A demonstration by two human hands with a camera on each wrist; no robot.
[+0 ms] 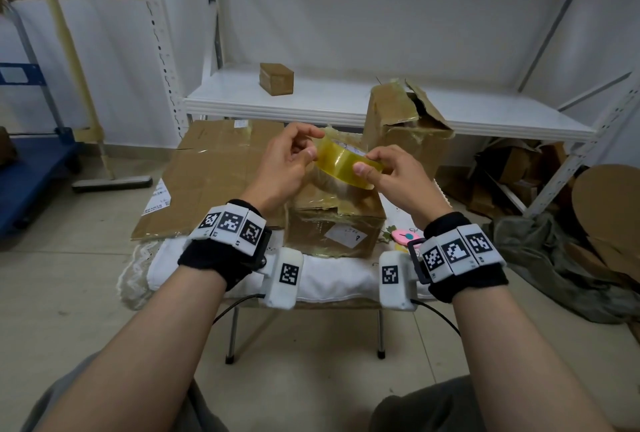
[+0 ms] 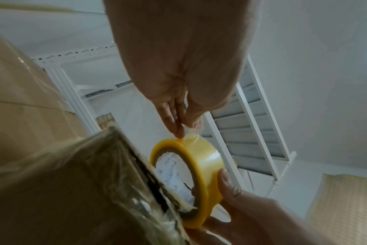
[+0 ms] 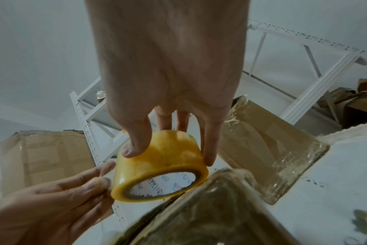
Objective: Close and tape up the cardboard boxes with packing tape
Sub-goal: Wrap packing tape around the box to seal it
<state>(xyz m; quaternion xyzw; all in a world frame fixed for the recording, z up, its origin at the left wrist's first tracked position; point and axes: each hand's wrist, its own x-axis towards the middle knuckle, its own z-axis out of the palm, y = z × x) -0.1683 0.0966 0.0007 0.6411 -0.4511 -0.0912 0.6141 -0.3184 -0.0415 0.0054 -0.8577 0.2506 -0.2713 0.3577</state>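
Observation:
A roll of yellowish clear packing tape [image 1: 343, 164] is held in the air over a brown cardboard box [image 1: 332, 227] on a small cloth-covered table [image 1: 332, 279]. My right hand [image 1: 367, 162] grips the roll [image 3: 157, 165] across its width, thumb on one side and fingers on the other. My left hand [image 1: 313, 144] pinches the tape's loose end at the roll's rim [image 2: 182, 131]. The box top [image 2: 73, 182] carries old wrinkled tape and its flaps lie down. The roll's white printed core [image 2: 172, 172] shows in both wrist views.
A flattened cardboard sheet [image 1: 214, 168] lies left of the box. A torn, taped box [image 1: 405, 119] stands behind on the right. A small brown box [image 1: 276, 78] sits on the white shelf [image 1: 346, 102]. A pink item [image 1: 403, 235] lies by the box; a blue cart [image 1: 31, 161] stands left.

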